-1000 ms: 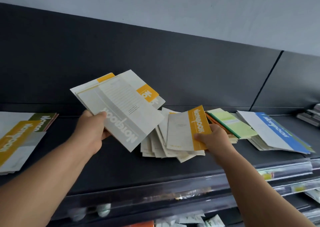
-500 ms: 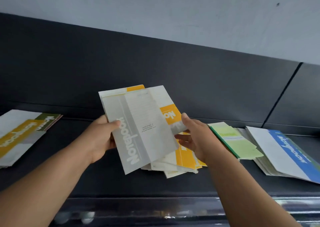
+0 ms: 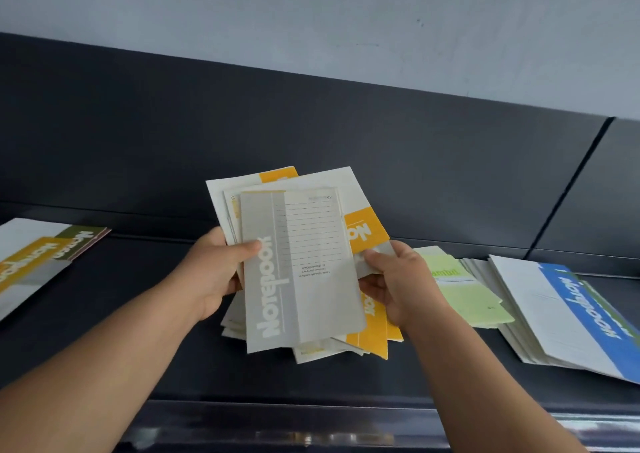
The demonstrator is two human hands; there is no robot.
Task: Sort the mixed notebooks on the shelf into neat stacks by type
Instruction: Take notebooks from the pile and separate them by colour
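I hold a fan of notebooks above the dark shelf (image 3: 121, 331). A grey notebook (image 3: 301, 272) lies on top, with yellow-banded notebooks (image 3: 360, 234) behind it. My left hand (image 3: 214, 276) grips the fan's left edge, thumb on the grey cover. My right hand (image 3: 401, 286) holds the right edge, fingers under the stack. A loose pile of yellow-banded notebooks (image 3: 370, 335) lies on the shelf below my hands. Right of it are light green notebooks (image 3: 467, 297) and a blue-banded stack (image 3: 571, 321).
At the far left of the shelf lies a stack with a yellow-banded and an olive-banded notebook (image 3: 38, 262). A dark back panel (image 3: 311, 134) rises behind the shelf. The shelf's front rail (image 3: 311, 432) runs along the bottom.
My hands have come together on the held notebooks. The fan has turned more upright and sits closer to the middle, with my right hand now gripping its right edge.
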